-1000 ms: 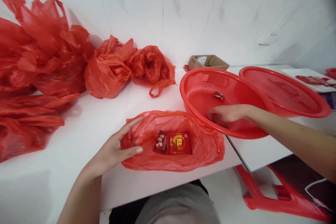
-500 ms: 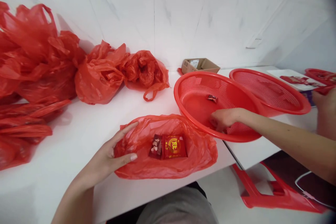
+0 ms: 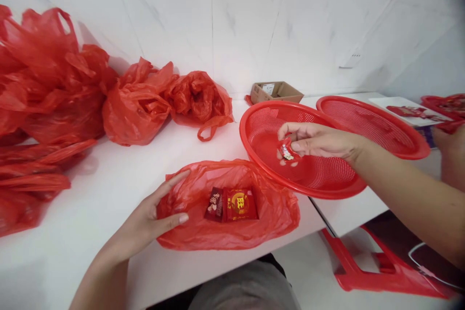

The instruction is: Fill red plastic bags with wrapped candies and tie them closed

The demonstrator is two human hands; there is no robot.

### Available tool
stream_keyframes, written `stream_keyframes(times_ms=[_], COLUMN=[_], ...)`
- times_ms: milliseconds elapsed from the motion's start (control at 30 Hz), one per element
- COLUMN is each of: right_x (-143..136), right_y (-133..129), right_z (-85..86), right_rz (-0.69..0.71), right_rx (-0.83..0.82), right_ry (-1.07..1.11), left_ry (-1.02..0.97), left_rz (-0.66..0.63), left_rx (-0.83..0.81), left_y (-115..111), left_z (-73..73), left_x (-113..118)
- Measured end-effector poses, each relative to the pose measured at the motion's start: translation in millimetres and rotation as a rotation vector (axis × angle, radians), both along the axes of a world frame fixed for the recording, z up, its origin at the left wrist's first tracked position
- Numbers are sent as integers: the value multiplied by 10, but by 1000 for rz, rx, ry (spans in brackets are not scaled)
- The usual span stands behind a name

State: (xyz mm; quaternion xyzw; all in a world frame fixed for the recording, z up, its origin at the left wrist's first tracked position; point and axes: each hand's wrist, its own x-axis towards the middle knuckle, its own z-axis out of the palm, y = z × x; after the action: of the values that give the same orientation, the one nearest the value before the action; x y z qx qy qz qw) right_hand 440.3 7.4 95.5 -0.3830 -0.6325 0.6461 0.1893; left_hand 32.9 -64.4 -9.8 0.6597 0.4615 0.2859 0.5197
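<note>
A red plastic bag [image 3: 269, 223] lies with its mouth spread wide on the white table in front of me. My left hand [image 3: 154, 218] grips its left rim, thumb over the front edge and fingers along the back edge. Inside are a red packet [image 3: 240, 204] with yellow print and a darker red packet [image 3: 214, 204], side by side. Over a red perforated basket [image 3: 263, 131], my right hand [image 3: 312, 143] pinches a small red-and-white wrapped candy [image 3: 287, 151] between thumb and fingers. The hand covers part of the basket's inside.
Several red plastic bags [image 3: 136, 106] stand along the left and back. A second red basket [image 3: 374, 126] adjoins the first. Behind are an open cardboard box [image 3: 278, 91] and the wall. At far right shows another person's hand [image 3: 450, 147]. A red stool [image 3: 359, 271] stands below.
My right hand has risen from the bottom of the basket, now with a small wrapped candy in its fingers. My left hand stays on the bag's rim.
</note>
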Motion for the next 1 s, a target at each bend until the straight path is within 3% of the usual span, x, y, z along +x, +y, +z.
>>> stream_keyframes(times_ms=[167,300,367,467,567,633,700,767,867,1000], right_x=[-612,-861,-763,-348,172,429,552,545,371,15], right_y=[-166,-128,33,415,769,903,948,931,847,613], right_z=[26,139,147,-24,-378,-621,-791,-845,-683,-190], right_rz=[129,33,-86,-271,-287,-231,-182,-155,-122,-228], right_rx=[0,195,397,670,587,476,420,406,376,271], right_ry=[90,-105,-290,-812,-1028,-1035,-993,-936,-855,-511], left_ry=[-110,-158,-167,-166,-152,-147,-152,-150,-135,-128], left_rz=[-14,-21,-17,-22,-27,-26,-26,-24,-9,-18], left_rx=[2,7,17,35,34,26,18,17,4,-40], left_y=[-17,-33,-41,-47,-50,-54,-58,-59,-52,-29], left_z=[22,32,34,43,62,72,77,76,69,49], left_x=[9,3,-1,-1,6,15,24,31,33,19])
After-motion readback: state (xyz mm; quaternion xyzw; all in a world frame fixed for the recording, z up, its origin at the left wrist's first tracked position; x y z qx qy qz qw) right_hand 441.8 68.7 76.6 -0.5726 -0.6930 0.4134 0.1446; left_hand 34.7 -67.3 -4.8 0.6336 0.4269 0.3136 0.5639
